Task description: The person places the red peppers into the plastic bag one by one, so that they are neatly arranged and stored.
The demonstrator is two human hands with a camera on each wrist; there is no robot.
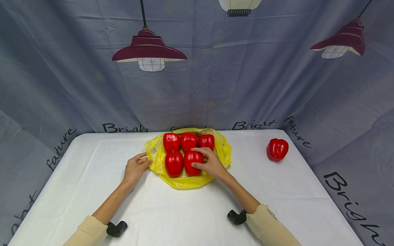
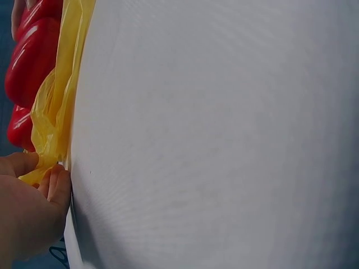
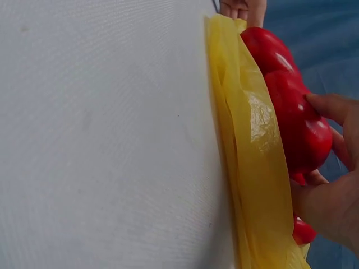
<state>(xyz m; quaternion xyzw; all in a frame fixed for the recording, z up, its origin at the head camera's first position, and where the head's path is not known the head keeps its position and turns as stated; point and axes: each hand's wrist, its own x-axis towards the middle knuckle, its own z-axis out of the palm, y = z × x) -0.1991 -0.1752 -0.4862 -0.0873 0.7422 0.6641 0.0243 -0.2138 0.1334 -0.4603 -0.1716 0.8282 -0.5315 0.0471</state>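
Several glossy red bell peppers lie in two rows on a crumpled yellow plastic bag in the head view. My right hand grips the front-right bell pepper, thumb and fingers around its sides; the right wrist view shows this bell pepper from the side, sitting with the others. At the bag's left edge, my left hand pinches the yellow plastic between thumb and fingers. The left wrist view shows the bag gathered at those fingertips.
One more red bell pepper stands apart near the right edge of the white-covered table. A grey-blue curtain printed with lamps and lettering surrounds the table's back and sides. Black wrist devices sit by both sleeves.
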